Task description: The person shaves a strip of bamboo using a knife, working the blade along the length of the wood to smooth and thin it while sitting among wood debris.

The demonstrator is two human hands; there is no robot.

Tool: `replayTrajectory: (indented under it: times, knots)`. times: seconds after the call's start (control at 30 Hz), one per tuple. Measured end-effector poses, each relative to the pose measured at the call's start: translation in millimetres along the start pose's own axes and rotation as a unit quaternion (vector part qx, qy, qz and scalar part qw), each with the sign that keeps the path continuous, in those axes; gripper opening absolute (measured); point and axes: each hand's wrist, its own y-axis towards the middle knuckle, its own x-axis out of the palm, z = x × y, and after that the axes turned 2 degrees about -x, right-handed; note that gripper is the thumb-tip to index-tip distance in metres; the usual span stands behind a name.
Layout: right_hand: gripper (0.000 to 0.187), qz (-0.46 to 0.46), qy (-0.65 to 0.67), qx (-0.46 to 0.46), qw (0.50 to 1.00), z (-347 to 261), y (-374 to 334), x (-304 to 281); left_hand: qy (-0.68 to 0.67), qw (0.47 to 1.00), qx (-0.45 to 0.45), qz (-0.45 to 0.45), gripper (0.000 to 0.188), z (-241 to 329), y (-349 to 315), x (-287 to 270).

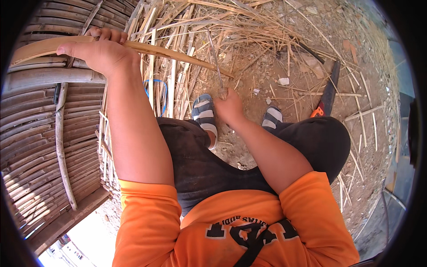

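My left hand (109,52), raised at the upper left, is wrapped around a long split bamboo piece (178,55). The bamboo slants from the far left down to the right, and its narrow end lies near the middle. My right hand (229,107) is closed around the handle of a knife (215,58), most of that handle hidden by the fingers. Its thin blade points up and away from me, crossing the bamboo close to the narrow end. Whether the edge touches the bamboo I cannot tell.
A saw (330,89) with an orange and black handle lies on the dirt at the right. Many bamboo strips (249,29) cover the ground ahead. At the left stands a bamboo slat structure (35,124); a blue strap (165,95) lies beside my left sandal (203,109).
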Motion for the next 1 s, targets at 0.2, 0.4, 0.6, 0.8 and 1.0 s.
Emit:
replayTrajectory:
  times: [0.2, 0.4, 0.6, 0.8, 1.0]
  knots:
    - [0.038, -0.008, -0.043, -0.043, 0.998, -13, -19, -11, 0.004, 1.0, 0.011, 0.017, 0.083, 0, -7, 10]
    - [0.038, -0.025, -0.097, 0.016, 0.995, 33, -13, 5, 0.008, 0.997, -0.008, 0.07, 0.083, 4, -9, 9]
    - [0.04, -0.042, -0.008, -0.029, 0.999, -49, -28, -15, 0.019, 0.999, 0.001, 0.046, 0.083, 1, -5, 0]
    - [0.039, -0.047, -0.115, -0.026, 0.992, 26, -6, -6, 0.005, 0.998, -0.011, 0.055, 0.083, 6, -12, 11]
    - [0.039, -0.025, -0.056, 0.032, 0.998, 40, 2, 1, -0.005, 0.999, -0.012, 0.049, 0.082, -3, -4, 1]
